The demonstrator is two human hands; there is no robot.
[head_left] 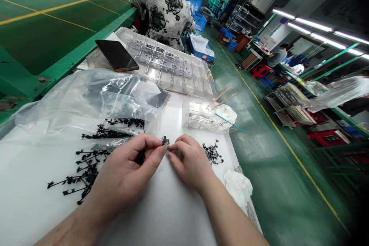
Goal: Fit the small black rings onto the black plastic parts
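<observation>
Lower centre: left hand pinches a black moulded plastic runner; right hand, fingers together beside it, touches a small black cluster, grip unclear.

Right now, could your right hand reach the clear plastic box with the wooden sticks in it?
Probably yes. The right hand rests just short of the clear plastic box on the white sheet. The small black branched piece lies off to its side, so the way looks free.
</observation>
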